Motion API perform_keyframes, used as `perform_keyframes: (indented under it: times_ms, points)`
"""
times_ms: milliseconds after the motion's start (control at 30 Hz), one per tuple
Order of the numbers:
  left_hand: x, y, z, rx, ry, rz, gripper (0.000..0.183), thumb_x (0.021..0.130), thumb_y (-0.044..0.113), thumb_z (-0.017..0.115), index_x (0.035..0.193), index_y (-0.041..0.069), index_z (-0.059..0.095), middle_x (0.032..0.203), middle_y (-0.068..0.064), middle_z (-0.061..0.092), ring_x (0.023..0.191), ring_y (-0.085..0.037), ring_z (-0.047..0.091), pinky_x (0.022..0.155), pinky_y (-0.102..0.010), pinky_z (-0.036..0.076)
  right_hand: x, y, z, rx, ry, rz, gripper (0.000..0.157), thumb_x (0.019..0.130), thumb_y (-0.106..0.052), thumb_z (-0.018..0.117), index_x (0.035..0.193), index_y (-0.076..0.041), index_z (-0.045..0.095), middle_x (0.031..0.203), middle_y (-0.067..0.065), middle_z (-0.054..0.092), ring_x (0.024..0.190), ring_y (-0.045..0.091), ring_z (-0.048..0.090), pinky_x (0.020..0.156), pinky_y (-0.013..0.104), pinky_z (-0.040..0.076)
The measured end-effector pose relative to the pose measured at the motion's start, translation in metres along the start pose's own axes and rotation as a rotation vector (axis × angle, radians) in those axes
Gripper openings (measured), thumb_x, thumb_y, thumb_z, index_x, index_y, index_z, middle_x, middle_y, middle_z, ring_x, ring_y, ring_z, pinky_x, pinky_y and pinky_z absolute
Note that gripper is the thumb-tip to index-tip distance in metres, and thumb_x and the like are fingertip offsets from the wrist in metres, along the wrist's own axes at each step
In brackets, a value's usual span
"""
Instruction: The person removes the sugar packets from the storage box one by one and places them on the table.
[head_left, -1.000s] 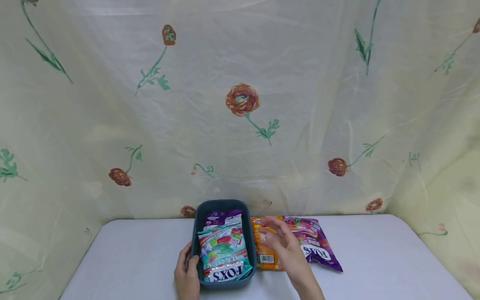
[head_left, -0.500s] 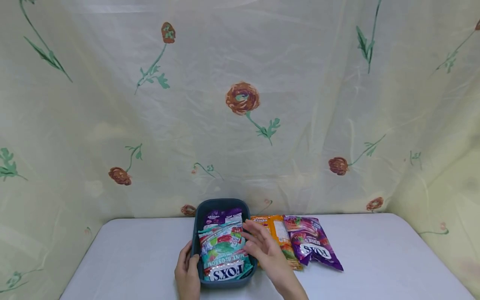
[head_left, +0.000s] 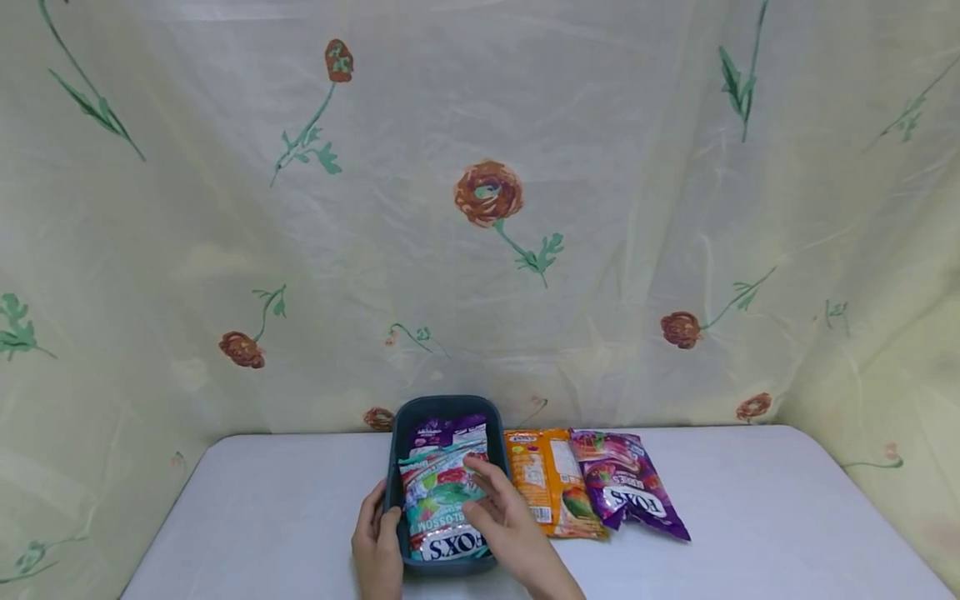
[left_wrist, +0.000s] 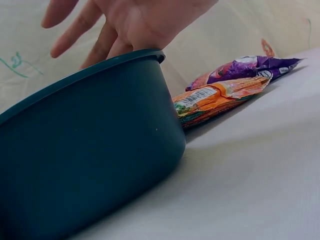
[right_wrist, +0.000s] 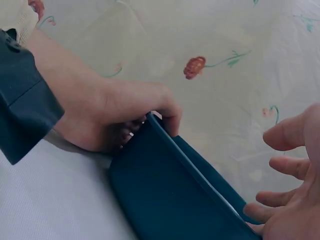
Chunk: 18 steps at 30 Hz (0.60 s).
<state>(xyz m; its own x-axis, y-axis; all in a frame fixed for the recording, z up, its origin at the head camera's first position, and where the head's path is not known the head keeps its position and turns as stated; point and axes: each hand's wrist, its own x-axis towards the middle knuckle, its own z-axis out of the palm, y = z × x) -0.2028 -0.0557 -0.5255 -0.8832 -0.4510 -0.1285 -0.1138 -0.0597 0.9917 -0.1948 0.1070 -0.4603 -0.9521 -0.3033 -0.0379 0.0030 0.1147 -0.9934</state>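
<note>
A dark blue plastic basin [head_left: 447,567] stands on the table with a teal FOX'S Mint Blossom candy bag [head_left: 438,500] lying in it. Behind that bag, a purple bag [head_left: 450,429] shows at the basin's far end. My left hand [head_left: 378,542] grips the basin's left side, thumb hooked over the rim [right_wrist: 195,170] in the right wrist view. My right hand [head_left: 510,525] hovers over the basin's right side, fingers spread and slightly bent, overlapping the teal bag. In the left wrist view this right hand [left_wrist: 145,22] is above the rim, holding nothing.
Right of the basin, an orange candy bag [head_left: 555,483] lies on the white table [head_left: 735,533]. Beside it is a purple FOX'S Berries bag [head_left: 622,479]. A flowered curtain [head_left: 585,250] hangs behind and at both sides of the table.
My right hand has moved left from above the orange bag to over the teal bag in the basin, uncovering the orange bag. My left hand keeps its hold on the basin.
</note>
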Motion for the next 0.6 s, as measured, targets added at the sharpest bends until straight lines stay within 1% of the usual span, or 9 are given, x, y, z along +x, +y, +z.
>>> perform_keyframes:
  times_ms: [100, 233, 300, 333, 400, 500, 533, 600]
  points:
    - [0.000, 0.000, 0.000, 0.001, -0.002, -0.002, 0.046, 0.092, 0.012, 0.042, 0.137, 0.007, 0.046, 0.140, -0.021, 0.048, 0.128, -0.033, 0.047, 0.106, -0.052, 0.036, 0.001, 0.000, 0.001, -0.023, 0.022, 0.004, 0.049, 0.096, -0.016, 0.050, 0.143, -0.014, 0.036, 0.154, 0.014, 0.028, 0.139, 0.037, 0.028, 0.112, 0.054, 0.027]
    - [0.001, 0.002, 0.000, 0.001, -0.007, -0.008, 0.046, 0.092, 0.012, 0.042, 0.138, 0.007, 0.046, 0.140, -0.021, 0.047, 0.128, -0.033, 0.046, 0.107, -0.052, 0.035, 0.003, -0.001, 0.003, -0.050, 0.075, 0.038, 0.049, 0.095, -0.017, 0.051, 0.142, -0.017, 0.038, 0.157, 0.019, 0.014, 0.144, 0.040, 0.016, 0.112, 0.057, 0.023]
    - [0.002, 0.002, 0.000, -0.001, -0.008, -0.011, 0.046, 0.092, 0.012, 0.042, 0.138, 0.007, 0.046, 0.141, -0.021, 0.047, 0.129, -0.033, 0.046, 0.107, -0.052, 0.035, 0.004, -0.002, 0.004, -0.051, 0.099, 0.067, 0.048, 0.095, -0.019, 0.052, 0.142, -0.019, 0.039, 0.158, 0.022, 0.006, 0.143, 0.043, 0.015, 0.111, 0.057, 0.026]
    - [0.002, 0.002, 0.000, -0.001, -0.008, -0.012, 0.046, 0.092, 0.012, 0.042, 0.138, 0.007, 0.046, 0.141, -0.021, 0.047, 0.129, -0.033, 0.046, 0.107, -0.053, 0.035, 0.004, -0.002, 0.005, -0.049, 0.106, 0.079, 0.048, 0.095, -0.019, 0.052, 0.142, -0.019, 0.040, 0.157, 0.024, 0.005, 0.143, 0.044, 0.015, 0.110, 0.057, 0.027]
    - [0.002, 0.002, 0.000, 0.002, -0.004, -0.011, 0.046, 0.092, 0.012, 0.042, 0.138, 0.007, 0.046, 0.141, -0.021, 0.047, 0.128, -0.033, 0.046, 0.107, -0.053, 0.035, 0.006, -0.002, 0.006, -0.045, 0.116, 0.105, 0.047, 0.095, -0.022, 0.051, 0.141, -0.020, 0.040, 0.157, 0.023, 0.009, 0.137, 0.042, 0.028, 0.106, 0.055, 0.035]
    - [0.001, 0.002, -0.001, 0.005, 0.000, -0.007, 0.046, 0.092, 0.012, 0.042, 0.137, 0.007, 0.046, 0.140, -0.022, 0.048, 0.127, -0.033, 0.047, 0.106, -0.053, 0.036, 0.011, 0.000, 0.005, -0.028, 0.118, 0.134, 0.046, 0.096, -0.024, 0.050, 0.141, -0.019, 0.041, 0.155, 0.019, 0.020, 0.122, 0.033, 0.042, 0.098, 0.047, 0.042]
    - [0.001, 0.002, -0.001, 0.007, 0.001, -0.007, 0.046, 0.092, 0.012, 0.042, 0.137, 0.007, 0.047, 0.140, -0.021, 0.048, 0.127, -0.033, 0.047, 0.106, -0.052, 0.036, 0.013, 0.001, 0.005, -0.028, 0.121, 0.142, 0.046, 0.096, -0.025, 0.050, 0.141, -0.019, 0.041, 0.155, 0.017, 0.023, 0.119, 0.030, 0.042, 0.097, 0.046, 0.042]
    - [0.001, 0.002, 0.000, 0.009, -0.002, -0.007, 0.046, 0.092, 0.013, 0.043, 0.137, 0.007, 0.047, 0.139, -0.021, 0.048, 0.127, -0.033, 0.047, 0.106, -0.052, 0.036, 0.015, 0.002, 0.006, -0.019, 0.134, 0.154, 0.044, 0.096, -0.025, 0.050, 0.140, -0.019, 0.043, 0.155, 0.017, 0.022, 0.124, 0.033, 0.040, 0.100, 0.050, 0.039]
